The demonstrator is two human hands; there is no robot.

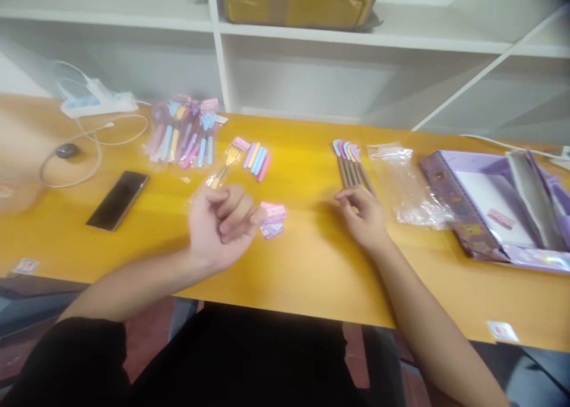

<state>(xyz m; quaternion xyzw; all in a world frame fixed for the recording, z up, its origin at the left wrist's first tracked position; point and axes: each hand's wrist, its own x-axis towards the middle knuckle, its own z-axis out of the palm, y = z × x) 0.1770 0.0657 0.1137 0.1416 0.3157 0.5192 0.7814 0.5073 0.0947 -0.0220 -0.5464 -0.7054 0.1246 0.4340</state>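
Curled left hand [221, 226] beside glossy pink labels [272, 219]

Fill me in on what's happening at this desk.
A person sits at a yellow table. Their left hand is curled near some small pink labels, and the right hand rests at the near ends of a row of brown-handled sticks. An empty clear bag lies beside them, and a bag of pastel utensils farther left.
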